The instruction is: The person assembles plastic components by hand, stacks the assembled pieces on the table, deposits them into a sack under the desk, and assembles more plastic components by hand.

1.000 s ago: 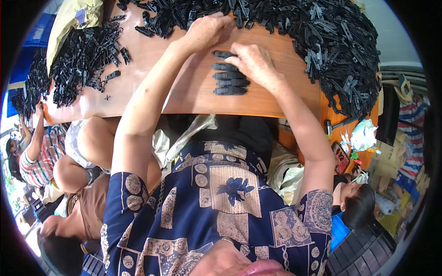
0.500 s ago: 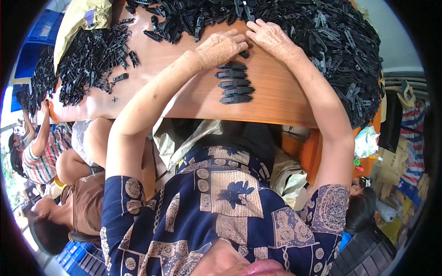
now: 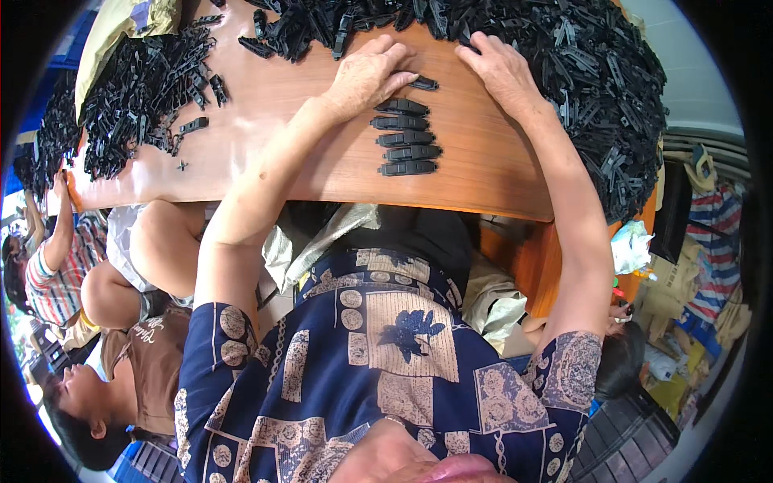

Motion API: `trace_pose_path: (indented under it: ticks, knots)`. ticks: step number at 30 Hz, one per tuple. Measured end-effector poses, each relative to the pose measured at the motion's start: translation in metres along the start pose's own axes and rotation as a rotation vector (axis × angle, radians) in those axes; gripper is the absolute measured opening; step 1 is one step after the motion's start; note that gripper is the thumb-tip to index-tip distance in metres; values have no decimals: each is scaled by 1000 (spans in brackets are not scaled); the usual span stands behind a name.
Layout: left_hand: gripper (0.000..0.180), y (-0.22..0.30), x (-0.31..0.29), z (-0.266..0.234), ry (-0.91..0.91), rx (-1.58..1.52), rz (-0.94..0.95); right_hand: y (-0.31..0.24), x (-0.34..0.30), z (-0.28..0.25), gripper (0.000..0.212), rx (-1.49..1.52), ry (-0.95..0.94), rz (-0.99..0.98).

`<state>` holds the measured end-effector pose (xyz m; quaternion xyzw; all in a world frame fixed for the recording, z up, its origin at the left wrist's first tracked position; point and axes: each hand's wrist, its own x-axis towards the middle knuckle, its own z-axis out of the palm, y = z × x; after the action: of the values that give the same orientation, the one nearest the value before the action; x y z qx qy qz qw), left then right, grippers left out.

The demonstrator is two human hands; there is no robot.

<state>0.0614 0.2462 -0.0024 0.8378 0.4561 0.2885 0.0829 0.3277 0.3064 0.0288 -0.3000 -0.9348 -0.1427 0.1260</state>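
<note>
Several elongated black plastic parts (image 3: 407, 138) lie side by side in a column on the wooden table. Just beyond the column, one more black part (image 3: 424, 83) rests slightly tilted at the thumb tip of my left hand (image 3: 372, 74). That hand's thumb and fingers are apart, its fingertips bent toward the tabletop. My right hand (image 3: 501, 74) is at the near edge of the big heap of black parts (image 3: 596, 97). Its thumb and forefinger close around a small dark piece there, partly hidden by the fingers.
The brown tabletop (image 3: 298, 145) has another heap of black parts (image 3: 145, 97) at its left, next to a yellowish sack (image 3: 121, 36). Two people sit along the left side; one person's knees (image 3: 165, 245) come close to the table edge. Another person's dark hair (image 3: 624, 358) shows at right.
My hands have drawn apart: the right moved right to the heap's edge, the left slightly left. The farthest part near the column now shows more fully beside my left thumb.
</note>
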Motion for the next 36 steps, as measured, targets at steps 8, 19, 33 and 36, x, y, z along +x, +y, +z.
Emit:
trace_pose_path:
  ticks: [8,19,33,36]
  knots:
    - [25,-6,-15,9,38,-99,-63,10,22,21,20,-129,-110,-127]
    - [22,-8,-15,10,44,-101,-73,-42,-29,15,27,833,-91,729]
    - [21,-8,-16,12,71,-119,-89,-67,-6,-29,21,421,-35,248]
    - [22,-5,-14,12,92,-107,-72,-74,-7,-7,22,247,-101,236]
